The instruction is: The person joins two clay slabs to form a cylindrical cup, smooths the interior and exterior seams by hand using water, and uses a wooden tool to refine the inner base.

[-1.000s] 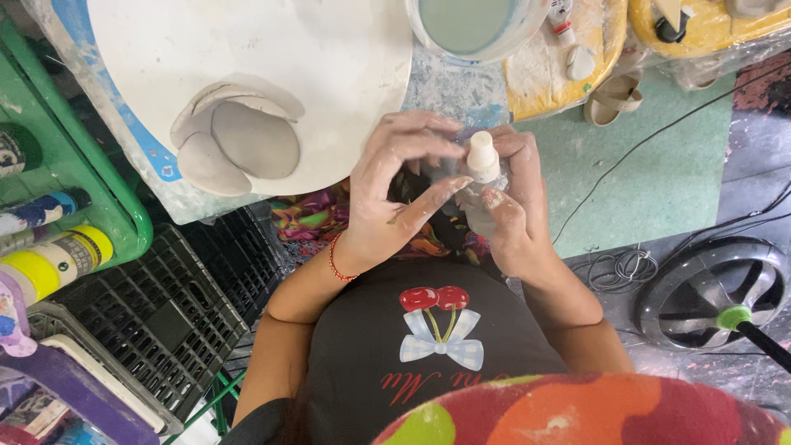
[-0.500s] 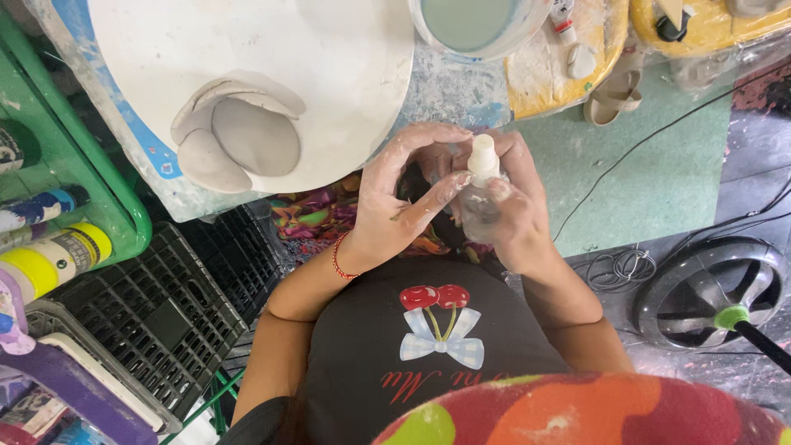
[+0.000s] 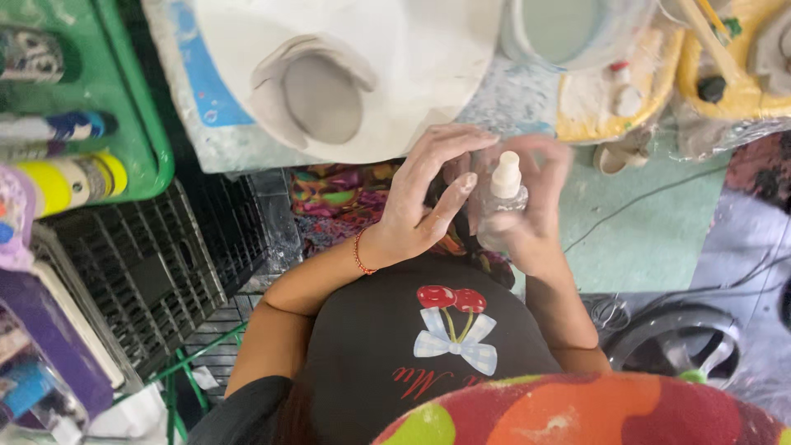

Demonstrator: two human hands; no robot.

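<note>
Small clear spray bottle (image 3: 501, 206) is being gripped around its body by the right hand (image 3: 535, 222) at frame centre, left hand (image 3: 424, 202) curled open touching it at 9 o'clock; likely light, slick plastic, best held mid-body below white nozzle.

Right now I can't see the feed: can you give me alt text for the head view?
Seen from above, the right hand holds a small clear spray bottle with a white nozzle, and the left hand is curled beside it, fingers touching it. Above them sits a white plaster mould with a round hollow; a black plastic crate is at the left.
</note>
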